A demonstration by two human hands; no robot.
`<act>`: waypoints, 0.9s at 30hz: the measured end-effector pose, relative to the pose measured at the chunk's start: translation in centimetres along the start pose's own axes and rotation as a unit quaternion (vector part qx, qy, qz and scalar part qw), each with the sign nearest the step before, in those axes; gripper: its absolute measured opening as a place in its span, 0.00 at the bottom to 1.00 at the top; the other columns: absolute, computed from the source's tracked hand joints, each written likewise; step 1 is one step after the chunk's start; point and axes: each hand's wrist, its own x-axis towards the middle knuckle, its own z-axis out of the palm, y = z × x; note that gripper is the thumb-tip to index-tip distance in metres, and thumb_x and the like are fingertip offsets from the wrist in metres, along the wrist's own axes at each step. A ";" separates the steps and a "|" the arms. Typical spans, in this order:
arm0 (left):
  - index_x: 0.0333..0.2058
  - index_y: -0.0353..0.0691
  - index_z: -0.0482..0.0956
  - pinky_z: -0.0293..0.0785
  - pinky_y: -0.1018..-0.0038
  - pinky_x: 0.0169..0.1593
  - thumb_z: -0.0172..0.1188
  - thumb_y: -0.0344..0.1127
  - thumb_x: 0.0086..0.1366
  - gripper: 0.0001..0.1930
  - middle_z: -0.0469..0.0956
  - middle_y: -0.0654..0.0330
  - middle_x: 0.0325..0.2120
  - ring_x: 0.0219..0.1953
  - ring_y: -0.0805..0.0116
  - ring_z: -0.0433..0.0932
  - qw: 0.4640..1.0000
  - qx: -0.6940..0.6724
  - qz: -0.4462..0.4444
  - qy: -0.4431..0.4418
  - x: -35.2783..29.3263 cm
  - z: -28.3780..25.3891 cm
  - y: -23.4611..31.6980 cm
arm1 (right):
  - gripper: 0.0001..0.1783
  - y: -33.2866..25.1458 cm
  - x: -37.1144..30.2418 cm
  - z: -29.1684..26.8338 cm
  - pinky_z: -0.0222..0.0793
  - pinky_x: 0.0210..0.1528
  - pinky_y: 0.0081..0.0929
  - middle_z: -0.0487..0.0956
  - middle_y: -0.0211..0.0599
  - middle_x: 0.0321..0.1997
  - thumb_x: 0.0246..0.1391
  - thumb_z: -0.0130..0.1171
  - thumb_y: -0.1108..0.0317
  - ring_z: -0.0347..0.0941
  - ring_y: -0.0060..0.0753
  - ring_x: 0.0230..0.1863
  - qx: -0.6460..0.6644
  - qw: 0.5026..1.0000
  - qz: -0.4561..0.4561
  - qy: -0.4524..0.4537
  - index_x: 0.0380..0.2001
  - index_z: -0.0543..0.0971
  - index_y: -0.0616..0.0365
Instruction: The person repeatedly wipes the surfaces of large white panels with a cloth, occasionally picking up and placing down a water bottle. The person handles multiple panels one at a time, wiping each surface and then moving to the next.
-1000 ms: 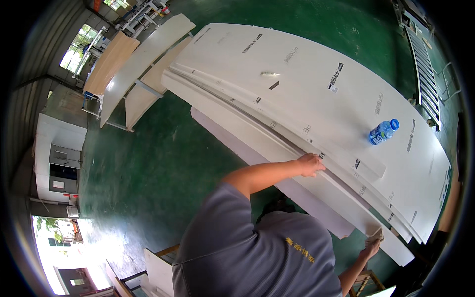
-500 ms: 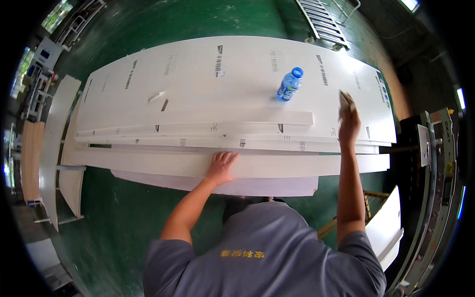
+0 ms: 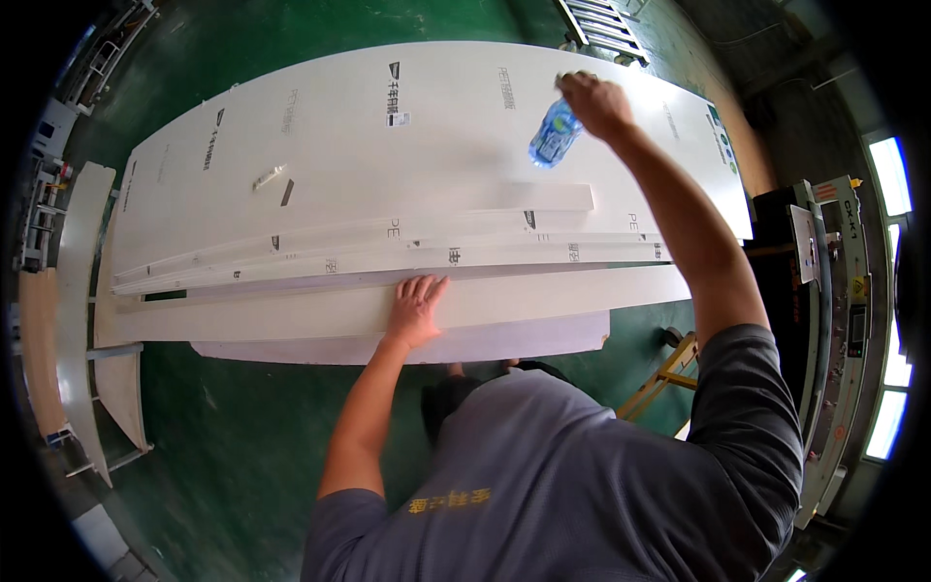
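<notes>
My left hand (image 3: 415, 312) lies spread on a long white strip of board (image 3: 543, 293) along the near side of the stack, fingers pointing away from me. Reaching far forward, my right hand (image 3: 598, 103) is closed around the top of a blue plastic bottle (image 3: 556, 136). The bottle leans, its neck and cap hidden by the hand. At the fingertips shows a small dark edge, too unclear to name. Under the bottle spreads a large white printed panel (image 3: 339, 126). A shorter white strip (image 3: 543, 198) lies on it, nearer to me.
A small white tube-like piece (image 3: 269, 177) lies on the panel's left part. Long boards (image 3: 80, 281) stand on a rack at the left. At the right are a dark machine (image 3: 844, 320) and a yellow wooden stand (image 3: 664, 376). A roller conveyor (image 3: 603, 31) stands beyond.
My right hand has swung left and forward from the panel's right side onto the bottle, which has shifted slightly right. My left hand stays on the strip. The whole view has shifted.
</notes>
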 end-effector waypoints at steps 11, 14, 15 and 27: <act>0.70 0.51 0.62 0.52 0.51 0.71 0.79 0.46 0.41 0.56 0.66 0.57 0.63 0.67 0.55 0.62 1.000 -0.007 0.012 0.028 0.0 0.5 -0.4 | 0.17 7.6 -7.3 -0.7 0.80 0.38 0.44 0.84 0.38 0.39 0.70 0.52 0.52 0.83 0.47 0.35 -0.054 0.983 0.177 -0.017 0.40 0.82 0.51; 0.70 0.51 0.62 0.52 0.51 0.71 0.79 0.45 0.41 0.55 0.66 0.57 0.63 0.67 0.55 0.62 1.000 -0.001 0.007 0.021 0.0 0.2 -0.3 | 0.17 7.6 -8.7 0.4 0.80 0.38 0.44 0.83 0.39 0.39 0.69 0.52 0.52 0.83 0.47 0.36 -0.043 0.980 0.190 -0.039 0.40 0.81 0.52; 0.70 0.51 0.62 0.52 0.51 0.71 0.79 0.45 0.41 0.56 0.65 0.57 0.64 0.67 0.54 0.62 1.000 0.001 0.007 0.019 0.1 0.0 -0.4 | 0.17 7.5 -9.1 0.6 0.79 0.38 0.44 0.82 0.39 0.39 0.69 0.52 0.52 0.83 0.47 0.36 -0.043 0.979 0.194 -0.040 0.40 0.81 0.52; 0.70 0.49 0.62 0.51 0.50 0.72 0.79 0.47 0.42 0.55 0.65 0.55 0.65 0.68 0.53 0.61 1.000 0.017 -0.010 0.000 -0.3 -0.8 0.1 | 0.14 8.9 -11.4 -4.4 0.77 0.52 0.42 0.82 0.36 0.48 0.70 0.52 0.56 0.79 0.47 0.50 0.018 0.960 0.234 0.151 0.48 0.82 0.49</act>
